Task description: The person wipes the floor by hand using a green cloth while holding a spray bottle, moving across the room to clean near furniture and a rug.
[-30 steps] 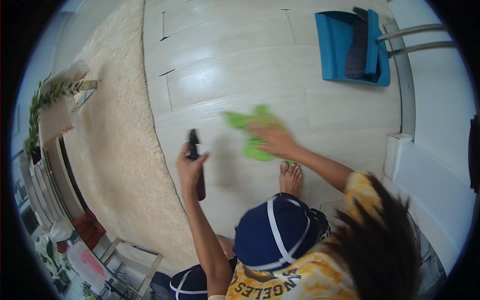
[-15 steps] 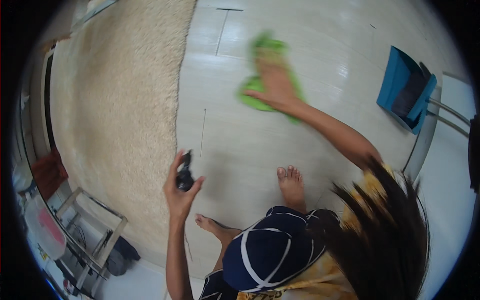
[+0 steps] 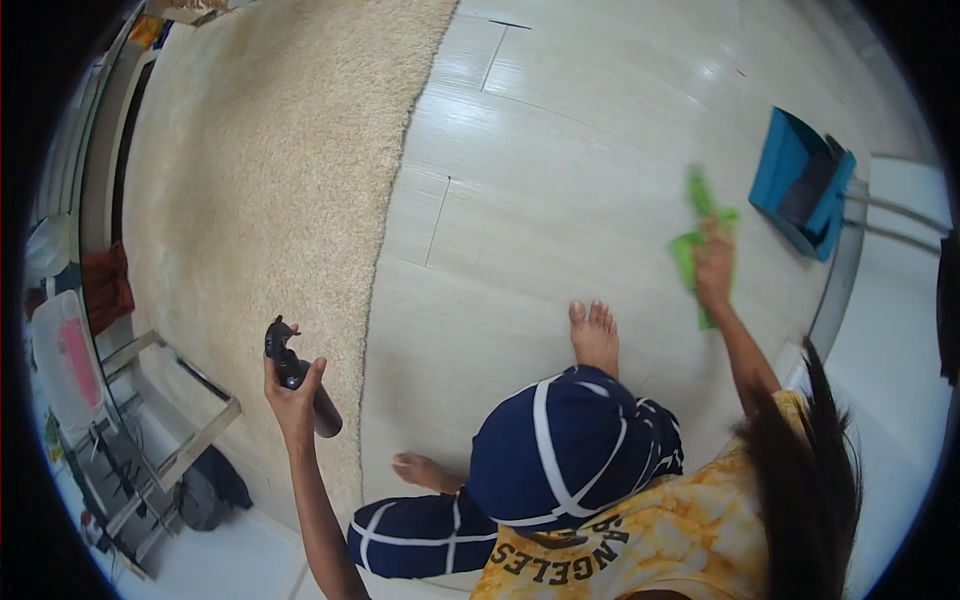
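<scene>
Bright green soft cleaning cloth (image 3: 700,240), flat on the pale glossy plank floor (image 3: 560,180) at arm's reach to the right, pinned under the right hand (image 3: 714,268) with palm and fingers spread over it, apparently for pressing while rubbing. Black plastic spray bottle (image 3: 297,378) upright in the left hand (image 3: 290,405), fingers wrapped round the body, nozzle up and clear of the floor, over the edge of the beige shaggy rug (image 3: 260,190). Bare foot (image 3: 594,336) planted between the two hands. Blue dustpan (image 3: 800,185) just beyond the cloth, beside metal chair legs (image 3: 880,215): tight there. Rug border close on the left.
</scene>
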